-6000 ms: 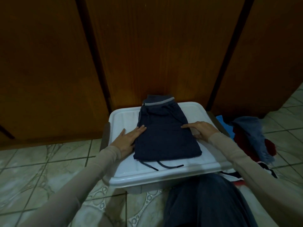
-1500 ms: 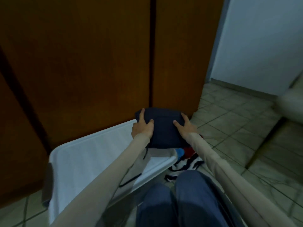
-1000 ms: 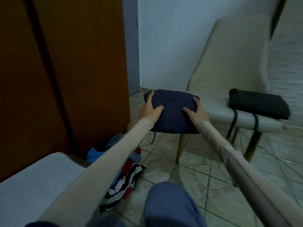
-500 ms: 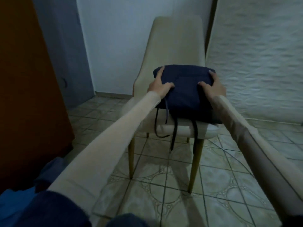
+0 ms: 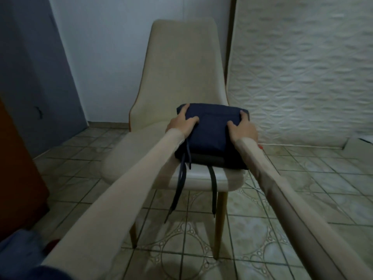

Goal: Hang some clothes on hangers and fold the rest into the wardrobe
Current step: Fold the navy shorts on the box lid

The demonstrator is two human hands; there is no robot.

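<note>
The folded navy shorts [image 5: 212,130] lie on top of a darker folded garment [image 5: 210,161] on the seat of a beige chair [image 5: 181,77]. My left hand [image 5: 180,123] grips the shorts' left edge, thumb on top. At the right edge, my right hand [image 5: 243,128] grips them the same way. Dark drawstrings [image 5: 179,184] hang off the seat's front edge.
A white quilted mattress [image 5: 302,67] leans against the wall right of the chair. A grey door [image 5: 34,67] stands at the left, with the brown wardrobe edge [image 5: 18,168] nearer. Loose clothes [image 5: 24,247] show at the bottom left on the tiled floor.
Both hands carried the folded shorts from the white bin lid over to the chair and lowered them onto the dark garment on the seat.
</note>
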